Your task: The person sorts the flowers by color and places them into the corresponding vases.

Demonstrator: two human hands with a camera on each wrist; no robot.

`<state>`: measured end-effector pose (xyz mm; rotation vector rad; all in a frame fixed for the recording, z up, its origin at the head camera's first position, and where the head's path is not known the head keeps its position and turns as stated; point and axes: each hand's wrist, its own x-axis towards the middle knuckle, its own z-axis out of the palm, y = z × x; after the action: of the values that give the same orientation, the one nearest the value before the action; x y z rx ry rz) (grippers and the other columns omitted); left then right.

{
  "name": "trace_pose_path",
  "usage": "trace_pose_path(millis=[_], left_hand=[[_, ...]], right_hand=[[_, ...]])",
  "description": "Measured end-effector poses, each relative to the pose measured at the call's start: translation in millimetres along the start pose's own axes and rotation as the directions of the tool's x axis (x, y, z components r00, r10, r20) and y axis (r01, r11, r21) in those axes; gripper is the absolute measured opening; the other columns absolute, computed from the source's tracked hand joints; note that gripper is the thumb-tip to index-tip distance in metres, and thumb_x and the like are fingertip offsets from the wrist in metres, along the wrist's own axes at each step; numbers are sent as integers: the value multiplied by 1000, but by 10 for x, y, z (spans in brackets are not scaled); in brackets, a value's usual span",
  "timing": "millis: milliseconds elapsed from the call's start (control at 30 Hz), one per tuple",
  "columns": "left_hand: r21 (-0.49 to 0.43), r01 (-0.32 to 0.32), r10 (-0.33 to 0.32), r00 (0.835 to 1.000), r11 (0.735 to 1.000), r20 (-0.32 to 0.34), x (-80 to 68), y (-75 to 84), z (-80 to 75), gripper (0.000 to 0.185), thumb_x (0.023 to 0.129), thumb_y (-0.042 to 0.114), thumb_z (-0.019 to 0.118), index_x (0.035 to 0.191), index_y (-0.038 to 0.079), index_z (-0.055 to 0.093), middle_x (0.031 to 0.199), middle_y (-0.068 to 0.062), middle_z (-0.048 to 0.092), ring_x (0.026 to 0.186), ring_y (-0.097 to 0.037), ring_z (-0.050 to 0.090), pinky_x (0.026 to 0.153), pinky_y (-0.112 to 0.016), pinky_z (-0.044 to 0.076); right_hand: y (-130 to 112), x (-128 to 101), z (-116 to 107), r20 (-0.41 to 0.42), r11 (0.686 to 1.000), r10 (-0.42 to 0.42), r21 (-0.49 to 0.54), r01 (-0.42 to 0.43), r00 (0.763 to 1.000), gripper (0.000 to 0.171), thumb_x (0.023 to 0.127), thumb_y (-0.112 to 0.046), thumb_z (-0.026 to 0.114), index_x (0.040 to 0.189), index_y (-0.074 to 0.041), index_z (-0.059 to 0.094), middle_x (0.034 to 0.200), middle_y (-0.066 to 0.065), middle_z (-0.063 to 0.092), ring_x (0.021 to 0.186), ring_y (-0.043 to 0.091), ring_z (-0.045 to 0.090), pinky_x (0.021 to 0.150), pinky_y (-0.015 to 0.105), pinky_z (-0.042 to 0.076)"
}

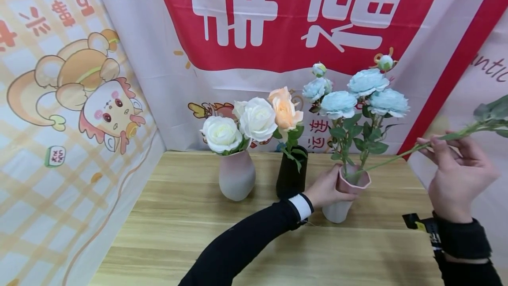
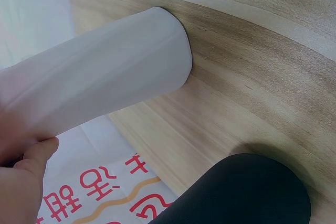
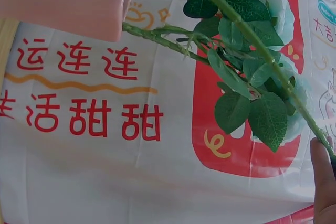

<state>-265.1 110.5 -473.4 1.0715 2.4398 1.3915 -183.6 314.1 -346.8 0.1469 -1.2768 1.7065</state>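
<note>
My left hand (image 1: 327,186) grips a pink-and-white vase (image 1: 337,211) just below its faceted rim. In the left wrist view the pale lower body of this vase (image 2: 115,61) meets the table. Light blue artificial flowers (image 1: 367,83) on leafy stems stand in it. My right hand (image 1: 460,167), off to the right, pinches the green stem (image 1: 397,157) of another artificial flower. That stem slants down to the left, and its lower end reaches the vase mouth. Its leaves (image 1: 496,114) run out of the head view, so the bloom is hidden.
Left of my left hand stands a black vase (image 1: 291,175) with a peach flower (image 1: 285,111). Farther left, a rounded pink-and-white vase (image 1: 237,178) holds white roses (image 1: 258,120). All stand on a wooden table (image 1: 190,233), with a printed cloth (image 1: 222,78) hanging behind.
</note>
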Motion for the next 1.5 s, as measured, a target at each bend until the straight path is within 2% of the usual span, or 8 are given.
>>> trace_pose_path(millis=[333, 467, 633, 933, 1100, 1167, 1367, 1500], left_hand=[[1, -8, 8, 1000, 1000, -4, 9, 4, -4, 79, 81, 34, 83, 143, 16, 38, 134, 5, 53, 116, -3, 51, 93, -18, 42], [3, -10, 10, 1000, 1000, -4, 2, 4, 5, 79, 81, 34, 83, 143, 17, 38, 135, 5, 53, 116, -3, 52, 94, -18, 42], [-18, -12, 12, 1000, 1000, 1, -8, -5, 14, 77, 81, 32, 83, 142, 18, 39, 135, 5, 53, 116, -3, 52, 94, -19, 43], [-87, 32, -30, 999, 996, 22, -29, -14, -19, 77, 82, 33, 82, 143, 17, 38, 132, 4, 55, 112, -3, 54, 90, -20, 45], [-142, 57, -53, 998, 988, 34, 19, -15, -19, 79, 81, 30, 83, 144, 24, 37, 131, 6, 55, 112, -4, 54, 89, -21, 46], [-144, 38, -34, 999, 989, 29, 31, -15, -8, 79, 81, 27, 84, 144, 24, 37, 131, 6, 55, 112, -3, 54, 88, -19, 46], [-140, 35, -34, 999, 989, 9, 19, -20, 19, 76, 80, 24, 85, 141, 19, 40, 128, 5, 57, 108, -3, 56, 84, -16, 47], [-155, 31, -31, 1000, 987, 7, 3, 6, 21, 75, 80, 22, 84, 141, 17, 41, 128, 4, 57, 107, -3, 56, 83, -17, 48]], right_hand=[[165, -178, 83, 268, 999, 25, 35, -36, 963, 30, 85, 16, 67, 112, 23, 59, 100, 31, 66, 82, 28, 71, 74, 32, 56], [215, -287, 138, 341, 991, 28, -135, 19, 940, 29, 86, 17, 64, 115, 16, 64, 97, 24, 69, 79, 21, 71, 72, 28, 56], [235, -399, 185, 390, 895, 91, -435, 96, 916, 33, 89, 9, 66, 121, 1, 69, 98, 9, 71, 79, 11, 70, 72, 20, 55], [318, -452, 185, 528, 817, 130, -536, 211, 839, 29, 82, 9, 75, 109, 0, 74, 90, 15, 71, 80, 1, 67, 70, 12, 51], [185, -370, 85, 559, 762, 302, -629, 157, 772, 44, 79, -1, 82, 120, 5, 67, 103, 18, 66, 87, -4, 63, 71, 11, 50], [115, -331, 12, 533, 716, 382, -687, 123, 755, 52, 81, -8, 82, 127, 5, 61, 109, 17, 64, 90, -5, 60, 73, 10, 49], [59, -330, -267, 499, 662, 393, -736, 139, 772, 45, 86, -13, 78, 124, 6, 62, 105, 17, 65, 87, -6, 56, 73, 6, 46], [73, -432, -472, 538, 613, 383, -756, 229, 751, 38, 88, -14, 76, 118, 6, 65, 105, 21, 66, 86, 1, 59, 69, 7, 47]])
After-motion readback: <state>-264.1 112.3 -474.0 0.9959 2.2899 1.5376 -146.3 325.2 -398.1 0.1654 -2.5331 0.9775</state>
